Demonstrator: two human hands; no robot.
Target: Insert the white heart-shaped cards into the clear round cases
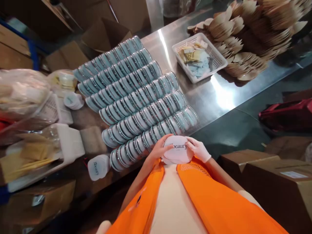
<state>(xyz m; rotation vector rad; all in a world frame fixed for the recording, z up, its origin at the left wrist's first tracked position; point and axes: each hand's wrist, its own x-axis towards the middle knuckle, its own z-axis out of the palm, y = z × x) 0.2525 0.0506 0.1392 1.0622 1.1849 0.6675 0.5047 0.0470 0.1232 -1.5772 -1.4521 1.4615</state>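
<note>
Close to my body, both hands hold a white rounded card [177, 154] printed with "beauty"; it may be a small stack, I cannot tell. My left hand [161, 148] grips its left edge, thumb over the top face. My right hand [198, 149], in a white glove, pinches the right edge. Just beyond, on the metal table [202, 112], lie several slanted rows of round tins [143, 100] stood on edge. A stack of similar white printed cards [98, 167] lies at the left end of the nearest row.
A white basket [214, 53] of small packets stands behind the rows, beside heaped wooden spoons and forks [253, 65]. At left are a white tray [70, 146] and plastic-wrapped goods [21, 91]. Cardboard boxes [275, 185] stand on the right, near a red object [287, 113].
</note>
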